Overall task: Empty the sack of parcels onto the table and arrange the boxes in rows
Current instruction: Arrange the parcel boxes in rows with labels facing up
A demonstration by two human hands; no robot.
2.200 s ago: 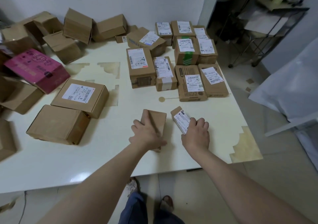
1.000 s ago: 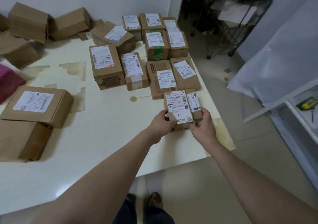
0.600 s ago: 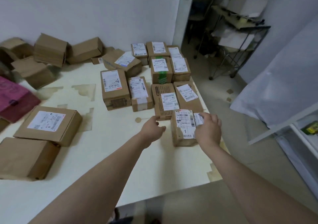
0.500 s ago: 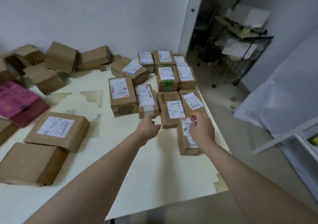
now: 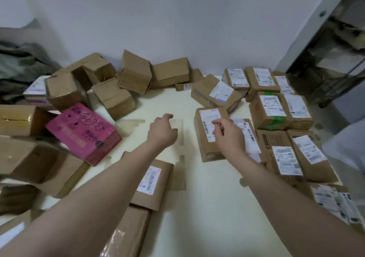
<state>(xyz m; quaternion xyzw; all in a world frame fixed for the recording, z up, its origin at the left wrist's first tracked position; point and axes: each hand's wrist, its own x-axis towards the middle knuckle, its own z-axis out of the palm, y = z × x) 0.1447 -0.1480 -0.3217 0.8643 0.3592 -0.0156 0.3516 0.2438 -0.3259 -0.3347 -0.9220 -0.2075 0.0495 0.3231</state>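
Head view: your left hand [image 5: 162, 132] and right hand [image 5: 227, 136] hover over table [image 5: 199, 201], fingers loosely curled, holding nothing. Unsorted boxes [image 5: 112, 98] lie far left, rows [image 5: 272, 114] right. Reach nearest loose box, turn label up, set tight beside row, edges square.

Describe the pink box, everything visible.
The pink box is a flat, closed carton, magenta cardboard by its look, with black handwritten scrawl and small printed marks on top. It lies skewed at the table's left among loose brown boxes, which crowd its far and left sides. Neither the left hand nor the right hand touches it.
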